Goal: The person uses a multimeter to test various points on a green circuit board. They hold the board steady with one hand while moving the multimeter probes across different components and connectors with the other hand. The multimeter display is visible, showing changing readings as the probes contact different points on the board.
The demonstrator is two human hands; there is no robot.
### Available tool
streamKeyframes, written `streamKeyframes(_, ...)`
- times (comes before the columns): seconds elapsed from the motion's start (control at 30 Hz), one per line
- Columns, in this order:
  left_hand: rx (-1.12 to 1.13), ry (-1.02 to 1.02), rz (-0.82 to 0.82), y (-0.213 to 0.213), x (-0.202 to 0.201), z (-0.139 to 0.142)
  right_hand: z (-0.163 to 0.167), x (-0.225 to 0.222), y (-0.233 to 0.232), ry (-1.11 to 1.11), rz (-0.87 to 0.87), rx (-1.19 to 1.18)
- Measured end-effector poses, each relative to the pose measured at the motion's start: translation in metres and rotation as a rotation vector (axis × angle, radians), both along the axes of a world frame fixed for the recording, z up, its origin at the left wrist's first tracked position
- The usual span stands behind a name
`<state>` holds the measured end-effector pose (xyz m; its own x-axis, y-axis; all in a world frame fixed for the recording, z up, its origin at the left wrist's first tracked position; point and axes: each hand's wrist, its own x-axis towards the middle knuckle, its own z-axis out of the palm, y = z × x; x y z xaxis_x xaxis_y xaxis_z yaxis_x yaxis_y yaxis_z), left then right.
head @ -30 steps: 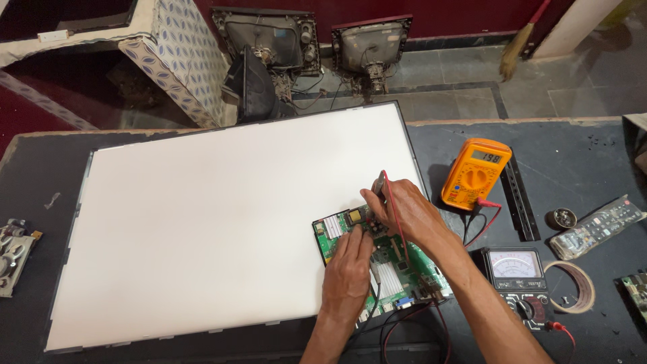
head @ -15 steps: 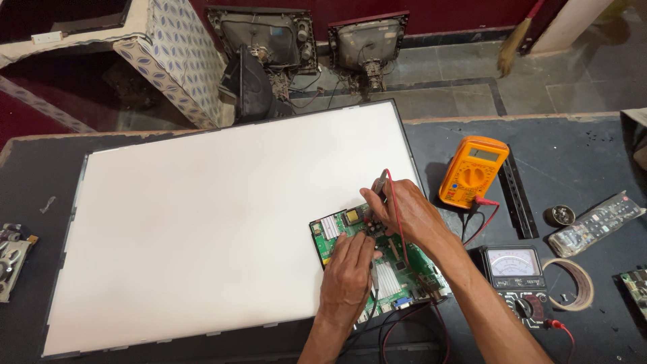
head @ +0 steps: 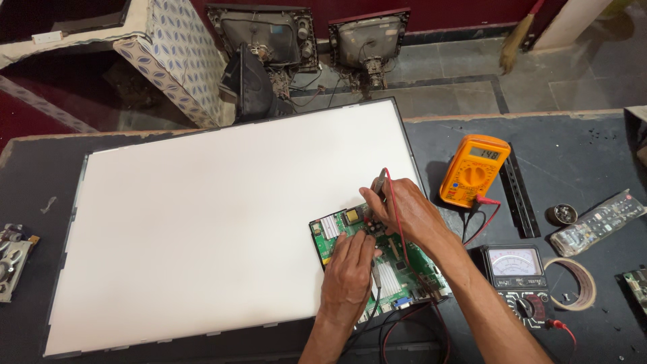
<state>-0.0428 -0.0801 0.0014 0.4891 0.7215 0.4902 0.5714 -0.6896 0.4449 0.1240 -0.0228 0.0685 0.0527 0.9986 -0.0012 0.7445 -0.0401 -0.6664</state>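
A green circuit board [head: 337,229] lies on the lower right corner of a large white panel [head: 202,222]. My right hand [head: 404,209] grips a red test probe [head: 387,185], tip down on the board. My left hand [head: 347,276] rests on the board with a black probe lead [head: 367,317] running out under it; the probe itself is mostly hidden by the fingers. An orange digital multimeter [head: 474,170] sits to the right, its red lead trailing toward my right hand.
A black analogue meter [head: 515,269], a tape roll [head: 573,283], a remote control [head: 596,222] and a black metal strip [head: 517,195] lie on the dark table at right. A metal part [head: 12,259] sits at the left edge. Old tube sets stand on the floor beyond.
Both hands stay on the board with only slight shifts. The view has tilted a little.
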Motion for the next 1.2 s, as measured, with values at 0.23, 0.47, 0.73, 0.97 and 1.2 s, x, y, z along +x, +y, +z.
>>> streamKeyframes(0.23,-0.046,-0.002,0.019,0.004,0.003,0.0,0.001,-0.001,0.001,-0.004,0.006,0.004)
streamKeyframes(0.47,-0.027,-0.1,0.009,0.005,0.0,-0.009,0.0,0.0,0.0,0.032,-0.003,-0.023)
streamKeyframes(0.73,-0.105,-0.196,0.071,0.007,0.001,-0.02,-0.004,0.003,-0.001,0.037,-0.008,-0.014)
streamKeyframes(0.97,-0.103,-0.199,0.074,0.007,0.003,-0.019,-0.001,0.003,-0.001,0.046,-0.001,-0.006)
streamKeyframes(1.2,-0.09,-0.126,0.027,0.006,0.004,-0.007,0.002,0.001,-0.001,0.049,-0.011,-0.012)
